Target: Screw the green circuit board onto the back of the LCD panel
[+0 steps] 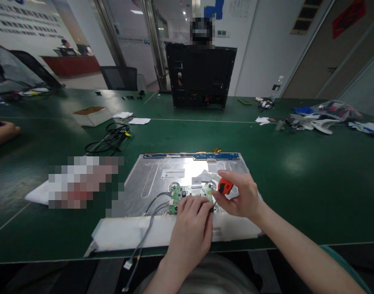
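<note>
My right hand (243,196) is closed round the orange and black handle of a screwdriver (225,185), whose dark shaft slants down to the right edge of a green circuit board (175,200). Over that board my left hand (193,216) lies with fingers bent and pressed together, the fingertips beside the screwdriver's tip. Whatever they pinch there is hidden. The board sits on the silver metal back of a display panel (150,183). Grey and black cables (153,218) run from its left side over the table edge.
A blurred-out packet (39,194) lies to the left, with coiled black cables (110,139) and an open white box (93,116) beyond. Across the green table (297,196) a black screen housing (202,73) stands before a person. Another person's hand (4,132) is at far left.
</note>
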`<state>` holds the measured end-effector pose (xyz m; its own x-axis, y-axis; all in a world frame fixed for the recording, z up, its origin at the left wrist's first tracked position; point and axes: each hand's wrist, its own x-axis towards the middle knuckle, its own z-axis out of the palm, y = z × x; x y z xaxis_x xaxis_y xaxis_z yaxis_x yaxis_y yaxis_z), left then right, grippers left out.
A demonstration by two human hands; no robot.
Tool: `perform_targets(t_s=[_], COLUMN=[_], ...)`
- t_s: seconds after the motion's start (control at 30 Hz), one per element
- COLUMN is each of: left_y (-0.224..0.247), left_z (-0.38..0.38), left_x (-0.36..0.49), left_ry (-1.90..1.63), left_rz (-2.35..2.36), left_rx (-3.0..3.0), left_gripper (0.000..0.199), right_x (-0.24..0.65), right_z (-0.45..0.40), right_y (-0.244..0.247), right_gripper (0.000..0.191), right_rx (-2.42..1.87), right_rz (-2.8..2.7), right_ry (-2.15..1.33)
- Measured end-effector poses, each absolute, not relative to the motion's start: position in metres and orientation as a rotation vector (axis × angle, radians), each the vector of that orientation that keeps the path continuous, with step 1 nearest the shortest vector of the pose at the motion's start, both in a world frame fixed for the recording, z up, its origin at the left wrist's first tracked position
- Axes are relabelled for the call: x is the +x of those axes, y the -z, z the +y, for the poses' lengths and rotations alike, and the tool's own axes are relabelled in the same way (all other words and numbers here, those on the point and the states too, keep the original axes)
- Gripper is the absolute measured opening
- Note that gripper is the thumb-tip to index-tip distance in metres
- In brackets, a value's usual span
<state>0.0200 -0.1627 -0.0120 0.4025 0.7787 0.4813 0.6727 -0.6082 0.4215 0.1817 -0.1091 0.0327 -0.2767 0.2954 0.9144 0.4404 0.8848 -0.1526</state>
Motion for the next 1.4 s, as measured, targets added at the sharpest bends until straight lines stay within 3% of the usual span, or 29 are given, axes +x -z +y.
perform_targets(t_s=[0.97, 1.4], left_y=[0.0101, 0.0126], left_z=[-0.1609, -0.1615], left_x=[0.0205, 0.0202], left_ry=[-0.965, -0.97], left_rz=[1.267, 1.279], left_rx=[2.482, 2.498], left_gripper=[0.016, 0.013], right_x=[0.1816, 0.1799], right_z=[-0.1097, -0.1077], right_y=[-0.0366, -0.0317], right_gripper=[0.053, 0.044], right_rx=[-0.509, -0.514], right_rz=[-1.905, -1.867], right_ry=[0.11, 0.137])
